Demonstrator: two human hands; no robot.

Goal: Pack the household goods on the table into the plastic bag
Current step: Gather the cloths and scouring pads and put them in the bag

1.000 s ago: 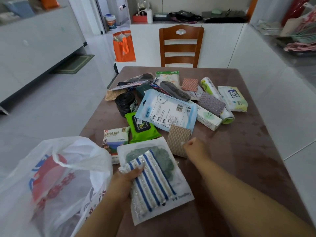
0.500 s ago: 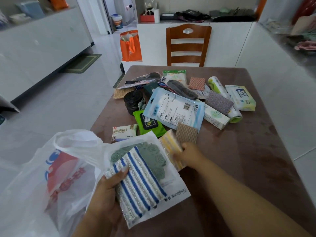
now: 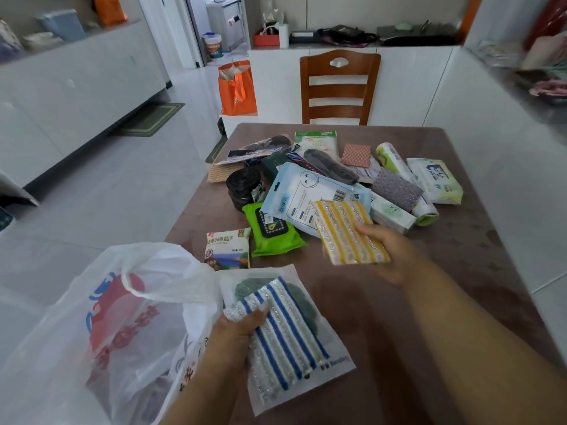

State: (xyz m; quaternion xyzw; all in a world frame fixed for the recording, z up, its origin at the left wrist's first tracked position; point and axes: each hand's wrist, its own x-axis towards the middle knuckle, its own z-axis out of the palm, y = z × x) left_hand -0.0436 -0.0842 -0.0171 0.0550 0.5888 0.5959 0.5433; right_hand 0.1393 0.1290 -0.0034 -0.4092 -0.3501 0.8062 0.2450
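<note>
A white plastic bag (image 3: pixel 101 326) with red and blue print hangs open at the lower left, off the table's near corner. My left hand (image 3: pixel 236 335) grips a blue-striped scouring cloth (image 3: pixel 285 332) together with a white packet (image 3: pixel 325 372) holding a green item, right beside the bag's mouth. My right hand (image 3: pixel 389 256) holds a yellow-striped scouring cloth (image 3: pixel 349 231) lifted above the brown table (image 3: pixel 460 271). A salt packet (image 3: pixel 227 246) and a green wipes pack (image 3: pixel 273 228) lie just beyond the bag.
Several goods lie in a heap farther back: a pale blue pouch (image 3: pixel 310 197), black bin-bag roll (image 3: pixel 242 188), white box (image 3: pixel 389 213), grey cloth (image 3: pixel 395 185), wet wipes (image 3: pixel 435 179), pink cloth (image 3: pixel 356 154). A wooden chair (image 3: pixel 339 87) stands behind, an orange bag (image 3: pixel 237 90) on the floor.
My right hand picked the yellow-striped cloth off the table and raised it. My left hand lifted the blue-striped cloth and its packet toward the bag's opening.
</note>
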